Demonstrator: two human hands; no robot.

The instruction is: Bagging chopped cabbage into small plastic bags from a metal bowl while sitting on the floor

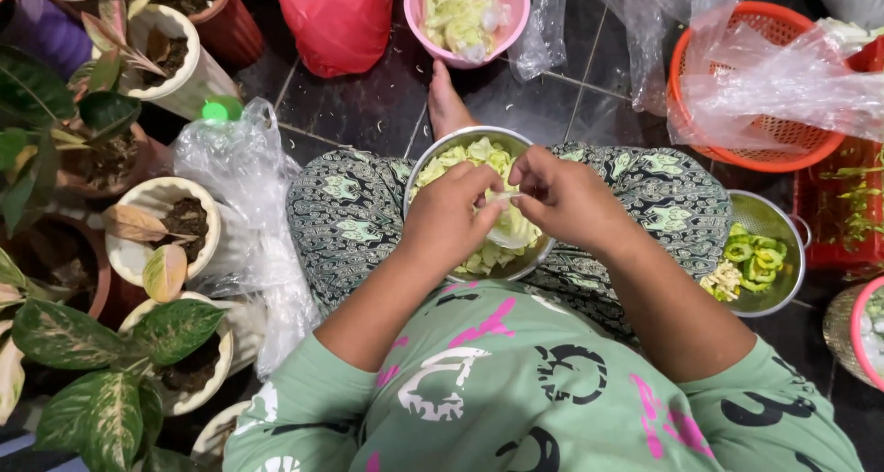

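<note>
- My left hand (448,216) and my right hand (564,196) meet over the steel bowl (433,154) resting in my lap, fingertips nearly touching.
- Both hands are curled tight and pinch 1 small pale piece of vegetable (500,198) between them; it is too small to say for sure, but it looks like a leaf stalk.
- That piece hangs just above the heap of cut pale green leaves (474,154) that fills the bowl.
- A 2nd steel bowl (783,228) sits on the floor by my right knee, holding sliced green chillies (757,256).
- Ahead of my foot stands a pink bowl (416,16) of chopped greens.
- An orange basket (686,62) under clear plastic sheet lies to the right.
- Potted plants (110,361) crowd my left side.
</note>
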